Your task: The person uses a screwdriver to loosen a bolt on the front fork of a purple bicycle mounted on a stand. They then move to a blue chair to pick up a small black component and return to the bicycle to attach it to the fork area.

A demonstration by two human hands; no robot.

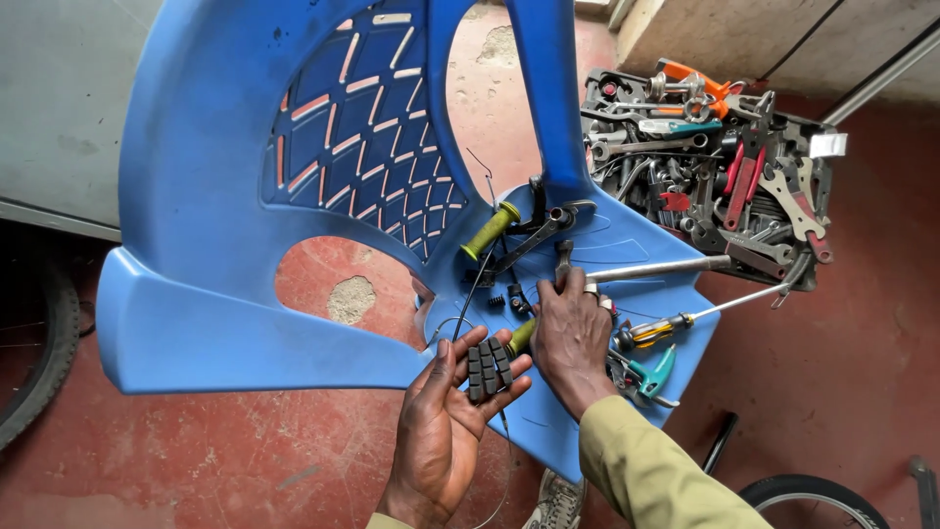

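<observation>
- Left hand (443, 431) lies nearest the camera, palm up and open, with a few black ribbed brake pads (488, 367) resting loose across its fingertips, at the near edge of the blue plastic chair (211, 196) seat.
- Right hand (571, 333), in an olive sleeve (654, 475), rests palm down on the chair seat just beside the pads; its fingers curl over small parts, and I cannot tell whether it grips any of them.
- Just under that hand a short green grip (522, 336) pokes out, touching the pads' far side.
- Further up the seat lie a second green handlebar grip (492, 230), a black brake lever (534, 238) and a thin cable (475, 289).
- To the right of the hand on the seat: a long steel bar (658, 266), a yellow-handled screwdriver (654, 329) and a teal-handled tool (654, 374).
- Beyond the chair's right edge stands an open tool case (715, 167) crammed with spanners and pliers.
- Red concrete floor (196, 460) lies under the chair; a bicycle tyre (39, 353) shows at its left, another wheel (813, 495) at lower right.
</observation>
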